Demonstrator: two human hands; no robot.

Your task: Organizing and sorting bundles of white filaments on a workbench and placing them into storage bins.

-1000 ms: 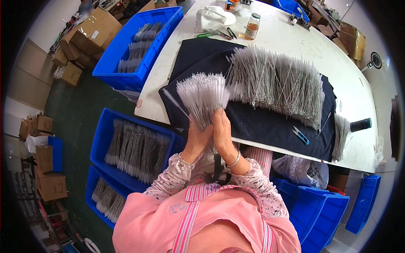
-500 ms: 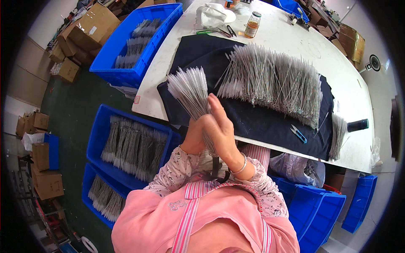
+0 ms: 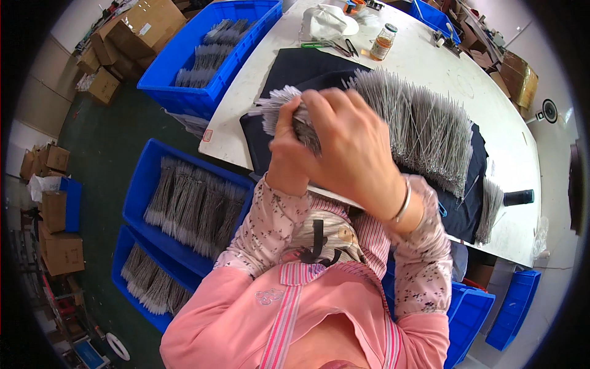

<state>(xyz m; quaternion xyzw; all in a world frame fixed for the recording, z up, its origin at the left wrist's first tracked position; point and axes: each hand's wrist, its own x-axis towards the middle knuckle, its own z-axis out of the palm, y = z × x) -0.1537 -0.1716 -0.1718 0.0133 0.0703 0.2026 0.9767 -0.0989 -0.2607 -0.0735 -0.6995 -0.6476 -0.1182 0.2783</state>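
Note:
A bundle of thin wire brushes (image 3: 276,106) with white bristle ends is gripped in my left hand (image 3: 289,157), above the near edge of the dark cloth (image 3: 295,64). My right hand (image 3: 356,138) is slightly blurred. Its fingers curl over the top and right side of the same bundle and hide much of it. The bristle ends point up and to the left. Just right of my hands, a long heap of similar wire brushes (image 3: 424,123) lies on the cloth. A smaller bunch of brushes (image 3: 490,209) rests at its right end.
Blue bins of brushes stand left: one by the table (image 3: 215,92), another nearer (image 3: 138,212), a third below (image 3: 126,246). On the white table (image 3: 491,92) are a glass jar (image 3: 383,43), a white cap (image 3: 329,23), snips (image 3: 351,48) and a black cylinder (image 3: 519,197).
Both hands have risen and moved forward with the bundle. My right hand has gone from lying flat against the bundle's side to curling over its top. The bundle now tilts more away from me.

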